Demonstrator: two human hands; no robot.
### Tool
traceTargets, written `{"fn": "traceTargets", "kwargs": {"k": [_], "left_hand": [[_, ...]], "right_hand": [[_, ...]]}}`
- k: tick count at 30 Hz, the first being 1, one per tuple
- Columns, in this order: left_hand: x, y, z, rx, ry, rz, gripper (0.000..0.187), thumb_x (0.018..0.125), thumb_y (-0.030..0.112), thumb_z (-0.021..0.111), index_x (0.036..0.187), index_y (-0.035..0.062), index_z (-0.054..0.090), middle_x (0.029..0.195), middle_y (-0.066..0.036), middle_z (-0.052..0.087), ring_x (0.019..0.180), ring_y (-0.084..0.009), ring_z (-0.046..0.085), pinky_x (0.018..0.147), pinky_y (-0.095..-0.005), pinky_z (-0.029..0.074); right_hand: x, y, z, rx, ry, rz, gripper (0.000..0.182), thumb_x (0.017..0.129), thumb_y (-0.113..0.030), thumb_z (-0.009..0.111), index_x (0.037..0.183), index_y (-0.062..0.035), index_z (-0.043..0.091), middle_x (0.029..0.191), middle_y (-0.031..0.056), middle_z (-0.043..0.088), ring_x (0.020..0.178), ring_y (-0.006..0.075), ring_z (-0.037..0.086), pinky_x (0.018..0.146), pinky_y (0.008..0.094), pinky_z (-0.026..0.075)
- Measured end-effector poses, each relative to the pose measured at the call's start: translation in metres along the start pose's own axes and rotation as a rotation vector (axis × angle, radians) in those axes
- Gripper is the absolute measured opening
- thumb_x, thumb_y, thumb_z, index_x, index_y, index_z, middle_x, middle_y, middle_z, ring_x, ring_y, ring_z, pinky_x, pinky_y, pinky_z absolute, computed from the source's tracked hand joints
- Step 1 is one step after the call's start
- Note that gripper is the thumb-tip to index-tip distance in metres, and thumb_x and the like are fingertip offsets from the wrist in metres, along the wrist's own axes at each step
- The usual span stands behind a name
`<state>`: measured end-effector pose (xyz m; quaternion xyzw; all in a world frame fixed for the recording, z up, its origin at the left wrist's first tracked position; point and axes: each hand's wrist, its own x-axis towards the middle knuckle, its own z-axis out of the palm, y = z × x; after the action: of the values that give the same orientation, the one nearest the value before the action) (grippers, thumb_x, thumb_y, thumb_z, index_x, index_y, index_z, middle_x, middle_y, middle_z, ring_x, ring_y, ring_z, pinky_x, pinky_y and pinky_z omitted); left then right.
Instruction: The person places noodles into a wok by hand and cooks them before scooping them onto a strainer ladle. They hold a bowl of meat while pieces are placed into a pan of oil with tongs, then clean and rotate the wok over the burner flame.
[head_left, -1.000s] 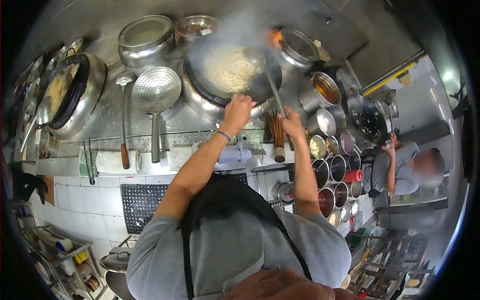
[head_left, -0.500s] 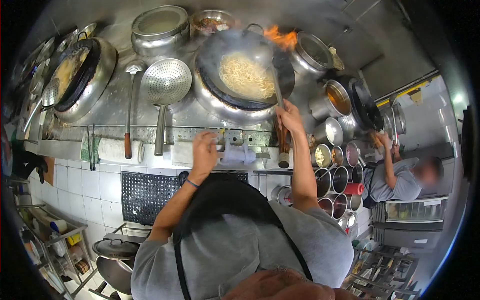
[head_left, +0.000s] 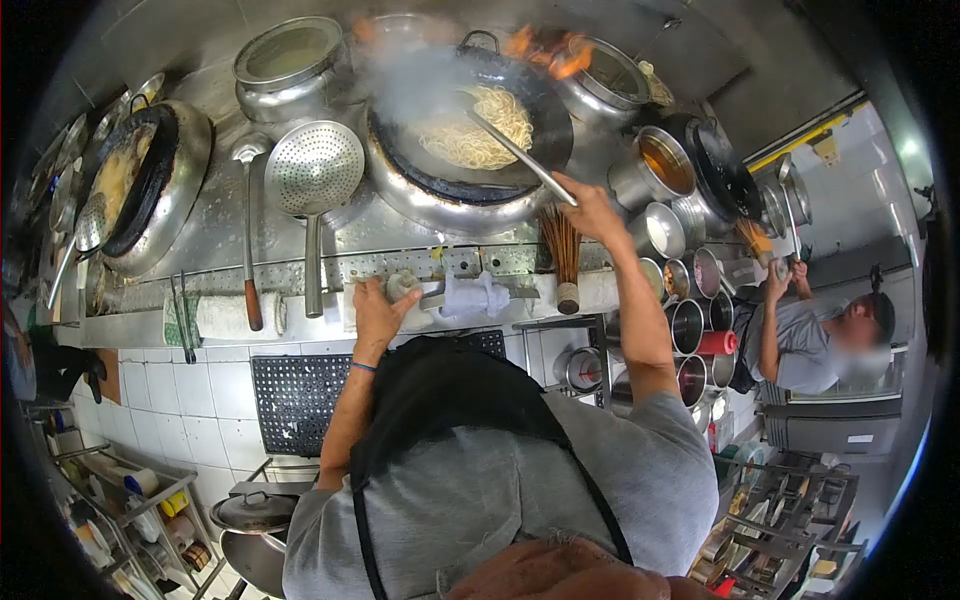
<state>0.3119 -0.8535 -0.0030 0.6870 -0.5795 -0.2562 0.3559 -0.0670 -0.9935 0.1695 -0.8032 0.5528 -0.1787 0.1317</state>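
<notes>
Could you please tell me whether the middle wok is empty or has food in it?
It has food in it: pale noodles lie in the wok, and the right hand holds a tool that reaches over them.

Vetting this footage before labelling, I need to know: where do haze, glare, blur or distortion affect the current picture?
Head view: smoke veils the upper left of the wok; head view: pale glints on the metal counter; head view: the co-worker at right has a blurred face; head view: wide-lens distortion curves the outer scene, and the corners go black.
</notes>
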Motion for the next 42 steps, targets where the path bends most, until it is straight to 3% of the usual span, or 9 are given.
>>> {"fn": "traceTargets", "kwargs": {"k": [3,9,12,18,27,31,34,38,42], "left_hand": [[-0.008,0.010,-0.006,0.114,-0.082,-0.001,0.089,0.069,0.049,0.087,0.126,-0.0099,0.052,0.116,-0.030,0.054,0.110,-0.0445,0.054,0.092,-0.0496,0.047],[-0.008,0.001,-0.002,0.081,-0.132,-0.035,0.090,0.066,0.048,0.089,0.122,-0.0115,0.051,0.114,-0.030,0.055,0.106,-0.0454,0.056,0.092,-0.0486,0.048],[-0.005,0.000,0.000,0.064,-0.204,-0.062,0.092,0.064,0.049,0.090,0.121,-0.0118,0.050,0.114,-0.030,0.056,0.107,-0.0455,0.056,0.092,-0.0486,0.048],[0.000,0.002,0.012,0.122,-0.213,-0.049,0.090,0.066,0.050,0.088,0.119,-0.0124,0.051,0.114,-0.032,0.057,0.106,-0.0464,0.059,0.091,-0.0483,0.050],[0.011,-0.004,-0.011,-0.131,-0.295,-0.235,0.055,0.083,0.033,0.078,0.114,-0.0099,0.062,0.107,-0.024,0.069,0.094,-0.0374,0.068,0.082,-0.0392,0.055],[0.014,-0.002,-0.022,-0.888,-0.276,-0.463,0.031,0.089,0.024,0.070,0.109,-0.0005,0.069,0.098,-0.009,0.071,0.079,-0.0177,0.067,0.068,-0.0286,0.054],[0.015,0.001,-0.049,-1.197,-0.282,-0.548,0.042,0.095,0.037,0.060,0.118,0.0025,0.062,0.081,-0.006,0.065,0.069,-0.0177,0.064,0.053,-0.0302,0.051],[0.005,-0.027,-0.077,-1.897,-0.712,-0.173,0.059,0.098,0.056,0.046,0.123,0.0039,0.056,0.081,-0.008,0.057,0.062,-0.0193,0.054,0.045,-0.0292,0.044],[-0.006,0.001,-0.095,-2.119,-0.636,0.035,0.061,0.095,0.054,0.053,0.126,0.0024,0.056,0.104,-0.015,0.050,0.084,-0.0246,0.047,0.062,-0.0335,0.048]], "right_hand": [[-0.033,-0.025,-0.035,-0.103,0.019,0.131,0.058,0.083,-0.005,0.068,0.139,-0.0076,0.055,0.127,0.0237,0.063,0.118,0.0366,0.063,0.099,0.0392,0.049],[-0.118,-0.062,-0.123,-0.211,-0.029,0.297,0.060,0.077,0.001,0.071,0.135,-0.0049,0.059,0.112,0.0245,0.068,0.100,0.0330,0.072,0.086,0.0359,0.052],[-0.153,-0.029,-0.113,-0.282,-0.025,0.125,0.059,0.076,0.003,0.069,0.133,-0.0034,0.060,0.117,0.0207,0.069,0.109,0.0286,0.070,0.094,0.0334,0.050],[-0.109,-0.030,-0.042,-0.019,-0.038,0.352,0.058,0.079,-0.005,0.071,0.135,-0.0067,0.058,0.122,0.0217,0.066,0.113,0.0374,0.065,0.095,0.0375,0.050],[-0.062,-0.032,-0.015,0.209,-0.027,0.254,0.054,0.090,-0.009,0.065,0.141,-0.0014,0.051,0.130,0.0283,0.059,0.123,0.0387,0.058,0.101,0.0378,0.047],[-0.013,-0.005,0.026,0.072,0.010,0.248,0.054,0.090,-0.012,0.066,0.141,-0.0029,0.051,0.121,0.0285,0.064,0.116,0.0346,0.064,0.099,0.0354,0.047],[-0.018,-0.008,0.028,0.133,0.084,0.226,0.052,0.090,-0.009,0.065,0.140,-0.0035,0.052,0.119,0.0276,0.066,0.113,0.0320,0.066,0.098,0.0349,0.047],[-0.059,-0.012,-0.006,0.270,0.038,0.147,0.054,0.089,-0.011,0.066,0.141,-0.0034,0.052,0.126,0.0295,0.061,0.119,0.0435,0.059,0.099,0.0375,0.048],[-0.058,-0.011,-0.010,0.232,-0.065,0.376,0.053,0.088,-0.007,0.065,0.139,-0.0029,0.053,0.131,0.0287,0.058,0.123,0.0425,0.056,0.101,0.0381,0.047]]}}
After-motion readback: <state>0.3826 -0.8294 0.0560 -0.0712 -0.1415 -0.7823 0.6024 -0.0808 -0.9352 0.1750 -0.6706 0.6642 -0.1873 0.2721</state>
